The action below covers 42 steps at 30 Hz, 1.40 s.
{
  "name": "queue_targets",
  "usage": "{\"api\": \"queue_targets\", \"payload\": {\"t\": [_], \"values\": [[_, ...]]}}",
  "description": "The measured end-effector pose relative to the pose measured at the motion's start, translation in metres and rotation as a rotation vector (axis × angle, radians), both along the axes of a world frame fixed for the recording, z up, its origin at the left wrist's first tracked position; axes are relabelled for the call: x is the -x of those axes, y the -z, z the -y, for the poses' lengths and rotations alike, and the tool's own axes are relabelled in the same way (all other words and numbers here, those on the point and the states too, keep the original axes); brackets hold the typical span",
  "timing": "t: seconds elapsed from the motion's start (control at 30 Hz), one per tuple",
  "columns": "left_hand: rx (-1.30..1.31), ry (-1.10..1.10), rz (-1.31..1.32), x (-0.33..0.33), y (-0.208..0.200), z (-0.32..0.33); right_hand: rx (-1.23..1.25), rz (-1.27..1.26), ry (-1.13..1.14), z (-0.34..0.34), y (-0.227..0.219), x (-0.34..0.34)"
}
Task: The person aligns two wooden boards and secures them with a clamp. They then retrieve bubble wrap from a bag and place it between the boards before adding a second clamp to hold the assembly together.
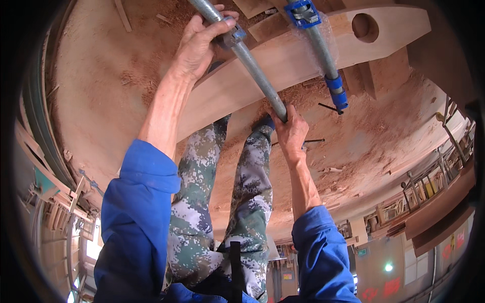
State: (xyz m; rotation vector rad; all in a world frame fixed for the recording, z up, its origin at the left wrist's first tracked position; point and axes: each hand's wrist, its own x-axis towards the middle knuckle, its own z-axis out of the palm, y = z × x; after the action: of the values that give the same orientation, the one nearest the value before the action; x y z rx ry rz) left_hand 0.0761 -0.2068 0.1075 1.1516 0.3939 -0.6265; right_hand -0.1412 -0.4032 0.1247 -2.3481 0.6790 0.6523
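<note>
1. Nearest, two sleeves of blue woven cloth [134, 212], turned back in thick folds, reach toward a long pale wooden board [288, 60]. Trousers of green, grey and white camouflage cloth [197, 187] run up to the board's near edge.
2. The left hand [194, 48], above the board's far edge in the view, is grasping a straight grey metal pipe clamp [257, 76], fingers wrapped around it beside a worn blue-and-grey sliding head [233, 36].
3. The right hand [292, 132], past the board's near edge, is closed around the clamp's lower end. The smooth round tube crosses over the board at a slant; whether it touches the wood I cannot tell.
4. The board is flat and smooth, with a tapered right end and a round hole [365, 28] cut through it.
5. Across its right half runs a second grey pipe clamp with bright blue metal heads [321, 50], with clear crinkled plastic film [331, 38] around its tube. A thin black bar handle [331, 108] sits beyond the board's near edge.
6. Blocky brown wooden pieces [389, 70] show beneath the board's right half.
7. Around the board, the floor [91, 126] is dusted with reddish shavings.
8. Farthest, well right of the board, a rack [429, 184] contains narrow upright pieces.
</note>
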Motion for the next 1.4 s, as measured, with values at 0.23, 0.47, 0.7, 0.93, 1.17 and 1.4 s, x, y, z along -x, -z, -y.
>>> {"api": "queue_targets", "payload": {"t": [0.23,0.47,0.7,0.93,1.17,1.4], "values": [[-0.048,-0.040,-0.021,-0.001,-0.002,0.000,-0.040,0.045,0.083,0.002,-0.004,-0.002],[-0.011,-0.105,-0.030,-0.029,0.005,0.025,0.055,0.028,0.059,0.013,-0.009,-0.027],[-0.047,-0.067,0.016,-0.028,0.012,0.032,0.089,0.033,-0.088,0.022,0.008,-0.029],[-0.044,-0.028,-0.033,-0.025,0.017,0.037,0.128,-0.063,-0.144,0.027,0.009,-0.028],[-0.029,0.002,0.005,-0.025,0.018,0.035,0.090,0.004,-0.165,0.030,0.010,-0.022],[-0.040,-0.082,-0.101,0.006,0.010,-0.024,-0.045,0.001,-0.124,-0.022,0.000,0.007]]}}
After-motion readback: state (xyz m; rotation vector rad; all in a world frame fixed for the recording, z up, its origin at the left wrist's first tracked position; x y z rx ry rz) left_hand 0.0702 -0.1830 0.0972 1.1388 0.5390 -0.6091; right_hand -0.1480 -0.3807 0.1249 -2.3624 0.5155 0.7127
